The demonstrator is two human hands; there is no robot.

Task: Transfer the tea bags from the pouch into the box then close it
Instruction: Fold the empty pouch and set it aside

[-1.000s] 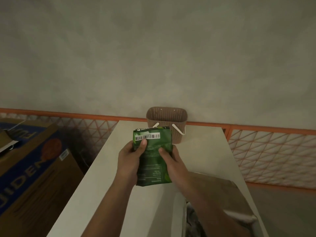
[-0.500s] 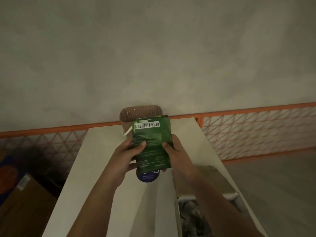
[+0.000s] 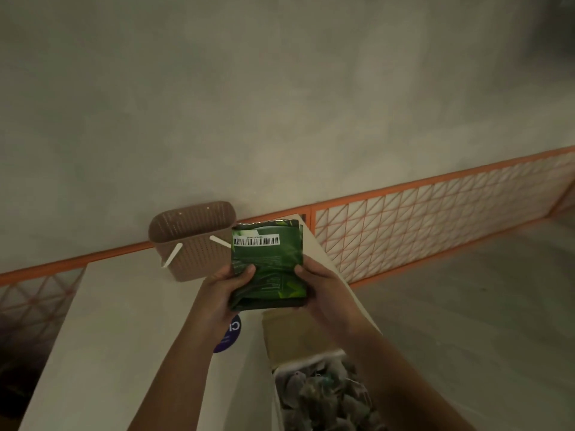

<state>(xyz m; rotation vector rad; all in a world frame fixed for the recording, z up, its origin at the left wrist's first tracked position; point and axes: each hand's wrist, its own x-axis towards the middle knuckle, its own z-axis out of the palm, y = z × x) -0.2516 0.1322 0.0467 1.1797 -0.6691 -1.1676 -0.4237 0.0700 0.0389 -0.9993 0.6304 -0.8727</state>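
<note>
Pouch (image 3: 267, 269): gripped upright by left hand (image 3: 224, 290) and right hand (image 3: 323, 287), far of box.
Box (image 3: 298, 334): open, tea bags (image 3: 323, 396) inside.
Remaining: probably only closing.

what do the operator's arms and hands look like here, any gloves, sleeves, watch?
Both forearms are bare as far as the frame shows, with no sleeve in view. The left hand and right hand wear no gloves. No watch, band or ring shows on the visible wrists and fingers, though the light is dim. No markers, cables or tracking gear are attached.
</note>
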